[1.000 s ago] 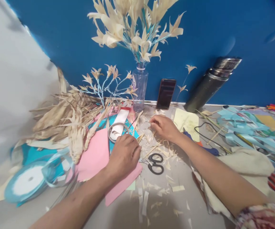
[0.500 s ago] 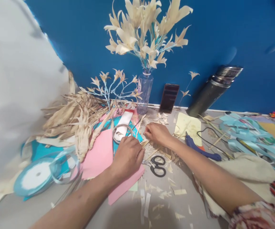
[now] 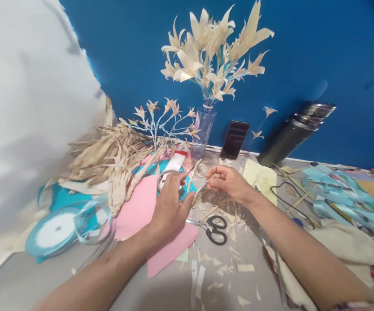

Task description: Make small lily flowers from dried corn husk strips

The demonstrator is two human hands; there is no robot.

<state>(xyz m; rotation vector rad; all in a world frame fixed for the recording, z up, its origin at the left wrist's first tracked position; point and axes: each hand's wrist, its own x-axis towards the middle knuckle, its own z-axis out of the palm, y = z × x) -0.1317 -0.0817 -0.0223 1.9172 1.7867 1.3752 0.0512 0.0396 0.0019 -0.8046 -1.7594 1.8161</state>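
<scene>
My left hand (image 3: 169, 209) is over the pink sheet (image 3: 136, 205), thumb and forefinger apart, with no held thing visible. Behind its fingers a tape roll (image 3: 161, 178) is partly hidden. Facing it, my right hand (image 3: 224, 183) has its fingertips pinched together; a small pale sliver shows at them, too small to name. Black-handled scissors (image 3: 217, 230) lie below and between the hands, blades toward my left hand. Pale husk scraps (image 3: 230, 209) are scattered under my right hand. My right forearm covers most of a blue glue gun (image 3: 298, 221).
A clear bottle (image 3: 202, 134) of husk flowers (image 3: 212, 60) stands at the wall beside a phone (image 3: 234, 140) and a leaning dark flask (image 3: 292, 138). Dried husks (image 3: 109, 155) and a ribbon spool (image 3: 53, 229) are left; blue ribbons (image 3: 332, 181) and a cloth (image 3: 342, 242) right.
My left hand has opened, its thumb and forefinger spreading toward my right hand. My right hand has turned, and its pinched fingertips now show. The view has shifted slightly.
</scene>
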